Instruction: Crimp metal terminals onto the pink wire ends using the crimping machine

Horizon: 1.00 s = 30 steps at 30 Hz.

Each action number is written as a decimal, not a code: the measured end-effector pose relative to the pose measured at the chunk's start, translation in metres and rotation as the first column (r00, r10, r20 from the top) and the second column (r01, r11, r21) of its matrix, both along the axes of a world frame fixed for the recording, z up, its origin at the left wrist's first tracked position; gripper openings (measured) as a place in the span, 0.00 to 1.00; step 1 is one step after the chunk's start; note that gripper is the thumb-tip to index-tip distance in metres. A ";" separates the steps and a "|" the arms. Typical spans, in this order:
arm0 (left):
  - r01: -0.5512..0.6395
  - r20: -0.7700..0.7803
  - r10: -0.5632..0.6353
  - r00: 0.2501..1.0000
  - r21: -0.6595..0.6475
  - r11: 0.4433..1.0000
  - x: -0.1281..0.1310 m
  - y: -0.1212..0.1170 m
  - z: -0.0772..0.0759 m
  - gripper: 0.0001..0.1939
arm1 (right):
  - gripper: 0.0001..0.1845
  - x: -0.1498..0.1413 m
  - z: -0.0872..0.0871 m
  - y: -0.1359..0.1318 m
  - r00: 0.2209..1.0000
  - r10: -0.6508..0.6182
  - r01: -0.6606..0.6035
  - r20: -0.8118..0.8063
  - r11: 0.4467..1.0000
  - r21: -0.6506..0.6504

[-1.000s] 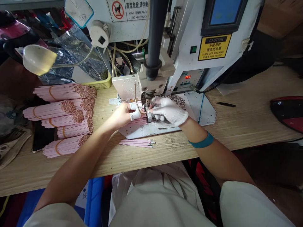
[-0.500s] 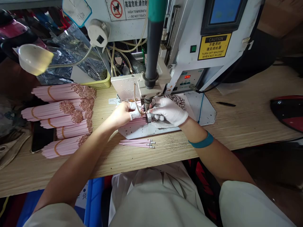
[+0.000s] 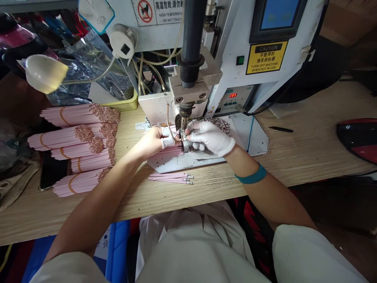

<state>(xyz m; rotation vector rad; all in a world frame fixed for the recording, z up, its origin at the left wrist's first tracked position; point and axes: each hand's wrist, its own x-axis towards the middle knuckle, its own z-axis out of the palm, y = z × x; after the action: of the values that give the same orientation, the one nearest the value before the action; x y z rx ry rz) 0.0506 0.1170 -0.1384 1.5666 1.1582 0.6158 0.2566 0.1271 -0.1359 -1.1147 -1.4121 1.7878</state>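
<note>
Under the soldering head [image 3: 185,112] of a bench machine, both my hands work close together. My left hand [image 3: 151,140], with white covers on its fingertips, is closed in a pinch on what looks like a thin pink wire; its end is hidden by the fingers and the tip. My right hand [image 3: 212,137], in a white glove, pinches at the small metal fixture [image 3: 185,146] from the right; what its fingertips hold is too small to make out. Pink wires [image 3: 169,151] lie under my left hand. Several finished-looking pink strips [image 3: 171,178] with metal ends lie in front.
Banded bundles of pink wires [image 3: 73,143] with coppery ends are stacked at left, near a yellow basket [image 3: 123,104]. Small metal parts [image 3: 222,125] lie behind my right hand. A bent tube [image 3: 167,118] hangs near my left fingers. A lamp [image 3: 47,74] stands at left.
The soldering head has risen away from the fixture and my fingertips. The red digits on the controller have changed. My hands have barely moved.
</note>
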 end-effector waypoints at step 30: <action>-0.029 0.006 0.030 1.000 -0.058 0.998 0.001 0.002 0.004 0.07 | 0.09 -0.002 0.004 0.000 0.999 -0.030 0.031 0.030 0.999 -0.034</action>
<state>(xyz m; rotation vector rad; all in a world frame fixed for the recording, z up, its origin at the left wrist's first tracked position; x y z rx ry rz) 0.0521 0.1193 -0.1348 1.4995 1.1855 0.6016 0.2551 0.1273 -0.1319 -1.1784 -1.3785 1.7877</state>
